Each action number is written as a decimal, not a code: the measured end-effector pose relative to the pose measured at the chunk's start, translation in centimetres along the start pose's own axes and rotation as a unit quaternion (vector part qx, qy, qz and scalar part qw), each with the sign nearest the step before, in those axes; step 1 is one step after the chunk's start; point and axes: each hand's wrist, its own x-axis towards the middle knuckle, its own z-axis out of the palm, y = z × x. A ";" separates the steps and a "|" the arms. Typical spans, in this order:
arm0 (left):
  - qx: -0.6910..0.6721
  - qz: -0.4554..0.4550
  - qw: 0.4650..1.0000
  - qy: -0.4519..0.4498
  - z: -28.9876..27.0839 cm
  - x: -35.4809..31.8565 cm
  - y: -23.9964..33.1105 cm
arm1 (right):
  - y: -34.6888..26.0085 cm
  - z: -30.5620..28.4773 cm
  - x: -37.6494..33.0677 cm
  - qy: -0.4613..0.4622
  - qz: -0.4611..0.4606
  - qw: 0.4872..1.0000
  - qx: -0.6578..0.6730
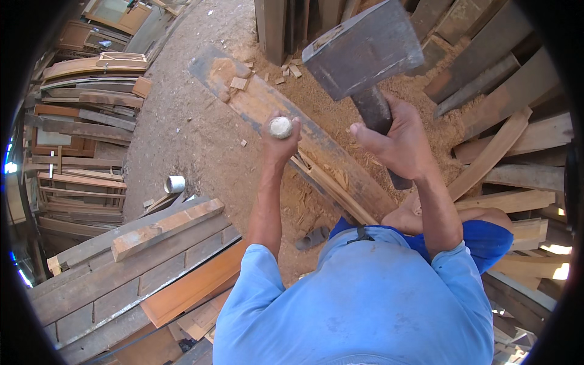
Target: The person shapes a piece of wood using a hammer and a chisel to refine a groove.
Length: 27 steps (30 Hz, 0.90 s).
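In my right hand (404,137) is a big, dark wooden mallet (365,52), its block head raised beyond the hand. The fingers wrap its handle, while the thumb points out to the left. My left hand (280,143) is closed round an upright chisel handle (280,127), seen end-on as a pale, worn disc; its lower part is hidden by the hand. Below both hands a long, weathered plank (340,161) runs slantwise from the far left toward my lap. A narrower light wood piece (347,196) lies along its near left side, partly under my left hand's level.
Wood chips (239,83) and sawdust lie on the plank and ground. Stacked boards (164,234) fill the near left, with a white cup (175,184) beyond them. Planks (517,121) lean along the right; frames and timber (91,128) line the far left. My bent leg (486,216) is beside the plank.
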 end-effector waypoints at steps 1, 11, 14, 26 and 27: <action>0.010 -0.010 1.000 -0.006 0.2 -0.2 0.0 | -0.2 -0.1 0.1 -0.001 0.004 1.000 -0.011; 0.121 0.117 0.986 -0.014 3.8 -1.6 -0.7 | 5.9 0.9 2.6 -0.112 0.016 0.920 -0.374; 0.161 0.102 0.981 -0.028 3.1 -1.8 -0.8 | 3.1 0.0 1.7 -0.036 -0.007 0.973 -0.228; 0.115 0.133 0.984 -0.020 1.4 -5.2 -0.2 | 7.6 2.2 1.3 -0.068 -0.074 0.952 -0.290; 0.115 0.126 0.985 -0.010 0.9 -5.4 -0.5 | 4.8 2.1 1.1 -0.054 -0.068 0.967 -0.241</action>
